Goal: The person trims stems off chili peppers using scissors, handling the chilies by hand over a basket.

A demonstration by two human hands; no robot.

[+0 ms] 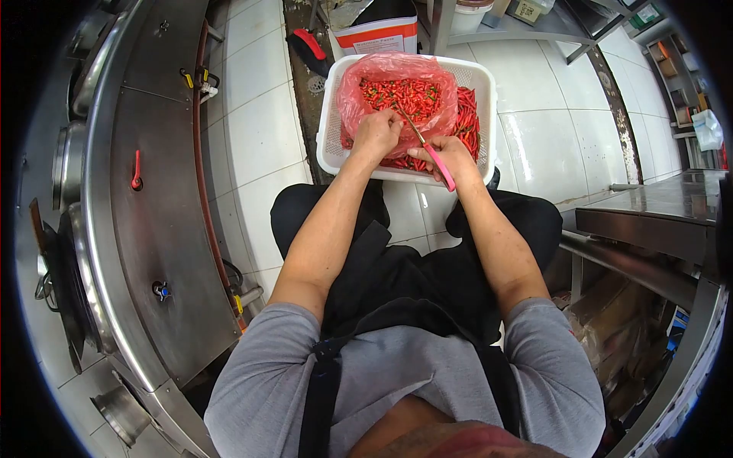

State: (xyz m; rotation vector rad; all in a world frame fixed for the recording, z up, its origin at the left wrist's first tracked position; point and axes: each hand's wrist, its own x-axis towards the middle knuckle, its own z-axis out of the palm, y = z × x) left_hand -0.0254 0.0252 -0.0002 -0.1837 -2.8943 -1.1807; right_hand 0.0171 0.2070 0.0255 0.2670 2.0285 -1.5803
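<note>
A white plastic basket (330, 145) on the floor holds many whole red chillies (466, 126). Inside it, a pink translucent plastic bag (353, 95) lies open, full of small cut red pieces (416, 93) with bits of green. My left hand (379, 131) is over the bag's near edge, its fingers pinched together by the scissor tips; what they hold is too small to make out clearly. My right hand (450, 159) grips the pink-handled scissors (437, 162), whose blades point up and left over the bag.
A steel counter (164, 198) with valves runs along the left. Behind the basket are a red and black object (308, 47) and an orange-and-white sack (378, 37). A steel shelf (527, 32) stands at the back, a steel table (649, 221) at the right.
</note>
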